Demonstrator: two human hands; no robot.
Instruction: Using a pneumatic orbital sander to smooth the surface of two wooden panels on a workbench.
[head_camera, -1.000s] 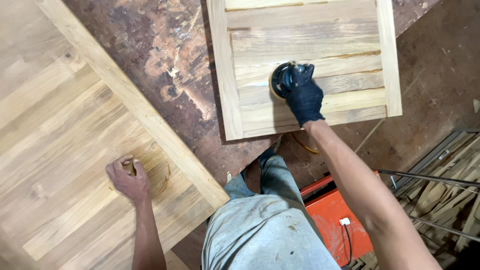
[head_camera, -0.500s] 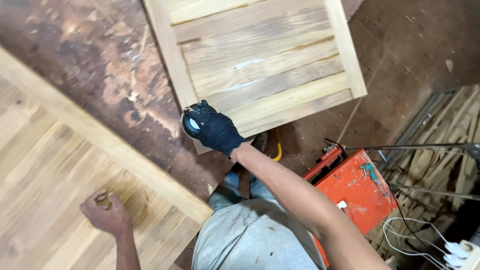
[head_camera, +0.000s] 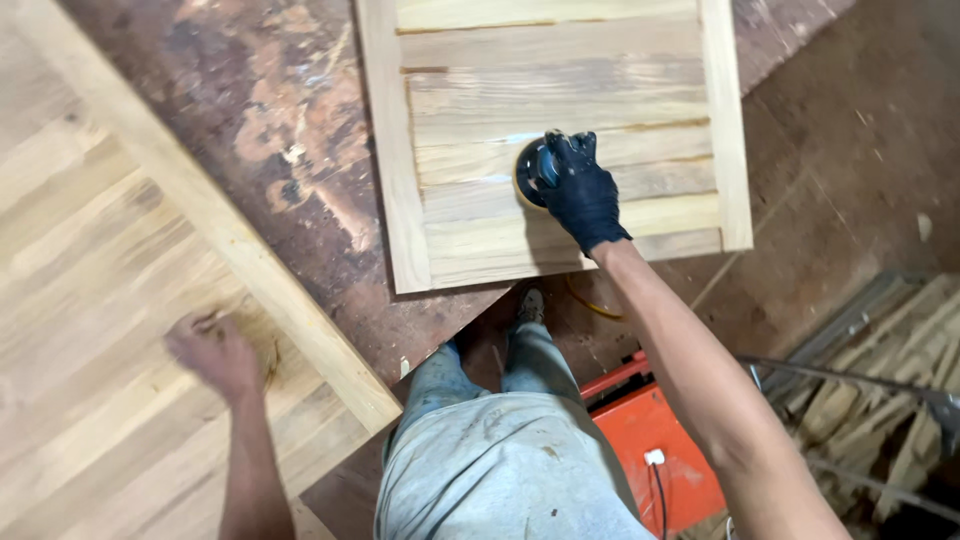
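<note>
My right hand (head_camera: 582, 192), in a dark glove, grips a round sander (head_camera: 528, 172) pressed flat on a pale slatted wooden panel (head_camera: 470, 70) lying on the stained brown worktop (head_camera: 270, 120). The sander sits on a middle slat, near the panel's centre. My bare left hand (head_camera: 212, 352) rests with curled fingers on a large light wooden panel (head_camera: 90, 300) at the left, near its raised edge strip (head_camera: 250, 260). Whether that hand holds something is hidden by blur.
An orange machine (head_camera: 655, 445) with a white cable stands on the floor by my legs. A metal rack with wood strips (head_camera: 880, 380) fills the lower right. A yellow cord (head_camera: 590, 303) lies under the worktop edge.
My right hand has carried the sander from the panel's lower left corner back onto the middle slats. My left hand stays on the big panel. The view has shifted.
</note>
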